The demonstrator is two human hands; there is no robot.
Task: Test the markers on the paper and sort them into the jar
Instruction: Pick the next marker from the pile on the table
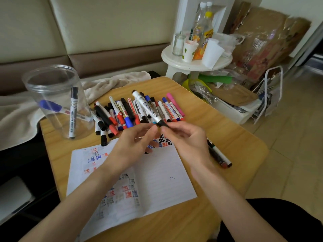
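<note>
1. The step in hand is, in my judgement, the testing of one marker. The held marker is lifted above the pile of markers, and both hands meet at its black lower end, which looks like the cap.
2. The right hand pinches this black end with its fingers closed on it. The white body rises up and away from the person, slanting to the left.
3. The left hand has its fingers bent, and their tips touch the same black end from the left side. It looks like a pinch too.
4. I cannot tell whether the cap is going off or on, because the fingertips cover the joint.
5. If the cap is coming off, the next move calls for a straight pull along the body, then turning the tip down to the paper. The paper lies just under the hands and already carries red, blue and black marks.
6. The jar stands at the far left corner of the table, well apart from the hands. It holds two markers, one upright and one slanted with a blue cap.
7. Sorting is at an early stage, I think, since most markers are in the pile.
8. A few more markers lie on the table just beside the right wrist.
</note>
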